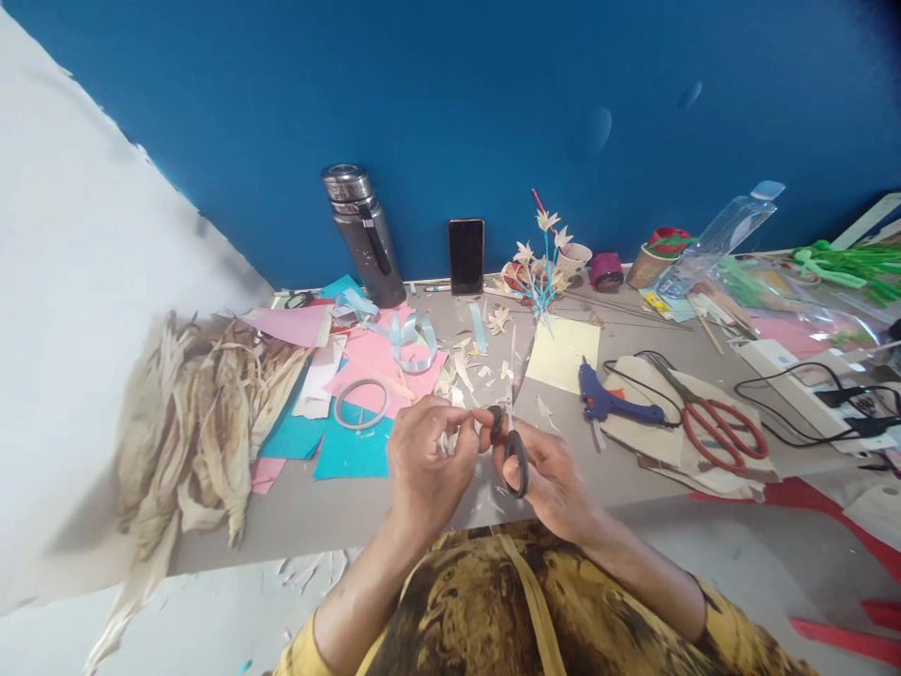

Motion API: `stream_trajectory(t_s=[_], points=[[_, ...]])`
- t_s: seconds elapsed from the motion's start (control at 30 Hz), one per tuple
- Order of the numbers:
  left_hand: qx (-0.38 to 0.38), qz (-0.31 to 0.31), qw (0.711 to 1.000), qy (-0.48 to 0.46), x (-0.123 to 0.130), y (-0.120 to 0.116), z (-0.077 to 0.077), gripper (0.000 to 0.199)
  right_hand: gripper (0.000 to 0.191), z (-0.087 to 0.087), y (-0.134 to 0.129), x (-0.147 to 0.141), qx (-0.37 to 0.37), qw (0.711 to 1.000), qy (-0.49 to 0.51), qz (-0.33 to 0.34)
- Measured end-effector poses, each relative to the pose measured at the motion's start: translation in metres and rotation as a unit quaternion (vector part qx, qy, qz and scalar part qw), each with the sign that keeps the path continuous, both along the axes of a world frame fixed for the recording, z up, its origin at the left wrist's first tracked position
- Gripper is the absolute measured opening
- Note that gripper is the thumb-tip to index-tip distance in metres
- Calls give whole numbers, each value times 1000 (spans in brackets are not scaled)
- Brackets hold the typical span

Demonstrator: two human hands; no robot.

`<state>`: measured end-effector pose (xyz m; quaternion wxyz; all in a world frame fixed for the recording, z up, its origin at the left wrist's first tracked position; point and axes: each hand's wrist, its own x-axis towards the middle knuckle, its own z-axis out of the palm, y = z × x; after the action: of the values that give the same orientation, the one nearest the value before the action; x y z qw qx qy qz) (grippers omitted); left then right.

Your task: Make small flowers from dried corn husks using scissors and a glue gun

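Note:
My right hand (559, 479) is closed round a pair of black-handled scissors (517, 465). The blades point away from me, toward the wall, and look slightly parted. My left hand (431, 460) is closed in a pinch just to the left, its fingertips meeting the right hand's near the scissor handles. A pale sliver shows between its fingers, too small to name. Cut pale scraps (463, 368) litter the grey table (450, 516) beyond both hands. Behind them stands a bunch of pale husk-like flowers (545, 253) on blue stems.
Dried husks (204, 422) hang over the table's left edge. Coloured paper (356, 451), a tape roll (361, 404) and a flask (362, 235) lie or stand left. A phone (465, 256) leans on the wall. Rightward are a glue gun (619, 404), red-handled scissors (725, 432) and power strips (795, 376).

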<state>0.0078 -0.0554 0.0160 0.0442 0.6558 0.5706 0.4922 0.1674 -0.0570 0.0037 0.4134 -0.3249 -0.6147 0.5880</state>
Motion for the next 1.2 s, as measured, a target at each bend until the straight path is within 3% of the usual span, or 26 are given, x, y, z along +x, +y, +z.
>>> stream_trajectory(t_s=[0.23, 0.37, 0.43, 0.53, 0.6, 0.7, 0.83, 1.0, 1.13, 1.2], points=[[-37, -7, 999, -10, 2, -1, 4, 19, 47, 0, -3, -1, 45, 997, -58, -12], [-87, -9, 994, -62, -1, -1, 6, 20, 48, -5, 0, -1, -59, 997, 41, 14], [-118, -3, 986, -119, -6, 1, 7, 16, 53, -7, 4, 0, -158, 974, 157, 47], [-168, -16, 961, -221, -14, 5, 7, 11, 61, -10, 9, 2, -270, 912, 294, 98], [-198, -51, 938, -280, -16, 6, 7, 15, 62, -11, 11, 3, -301, 887, 330, 115], [-222, -89, 913, -330, -14, 6, 6, 22, 62, -11, 12, 4, -318, 875, 347, 114], [-221, -87, 889, -392, -9, 7, 2, 15, 66, -10, 13, 5, -326, 882, 329, 86], [-226, -93, 852, -464, -8, 6, -4, 32, 63, -15, 14, 7, -318, 886, 328, 75], [-213, -113, 865, -441, -7, 2, -5, 24, 47, -22, 14, 6, -282, 909, 305, 33], [-201, -127, 876, -419, -4, -1, -5, 34, 43, -25, 15, 6, -234, 935, 266, -20]])
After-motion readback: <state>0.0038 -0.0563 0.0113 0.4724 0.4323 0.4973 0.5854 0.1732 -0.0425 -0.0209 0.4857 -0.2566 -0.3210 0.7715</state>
